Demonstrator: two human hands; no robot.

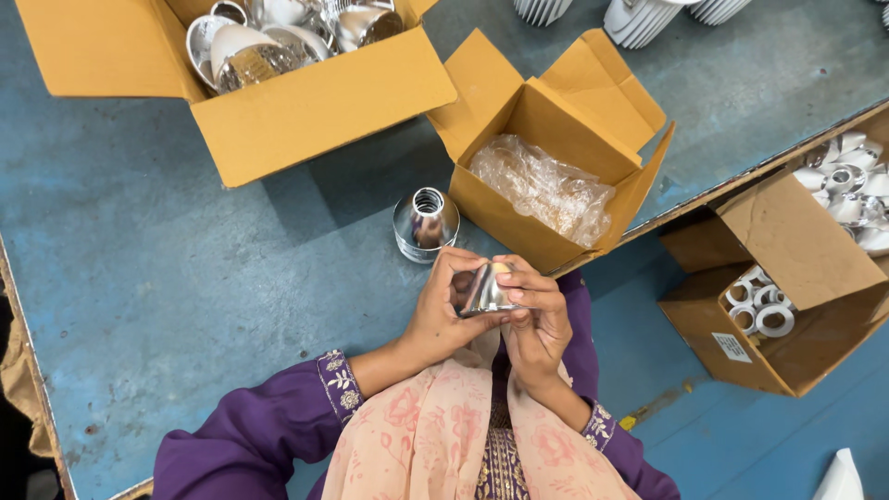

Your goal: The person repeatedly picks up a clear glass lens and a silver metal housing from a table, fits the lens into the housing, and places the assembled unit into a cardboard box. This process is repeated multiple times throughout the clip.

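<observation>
One shiny silver cone-shaped metal reflector (485,294) (mirror-bright) is grasped by the fingers of the left hand (443,310) and the right hand (537,319); a second (425,224) stands just beyond, beside two open cardboard boxes (556,176).

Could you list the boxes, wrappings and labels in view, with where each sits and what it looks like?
Large cardboard box: top left of the table, open, brown, full of shiny reflectors.
Small cardboard box: table centre, open, brown, above both hands.
Clear plastic wrap: crumpled inside the small box.
Floor box: right, below table edge, brown, holding white rings.
White label: small rectangle on the floor box's side.
</observation>
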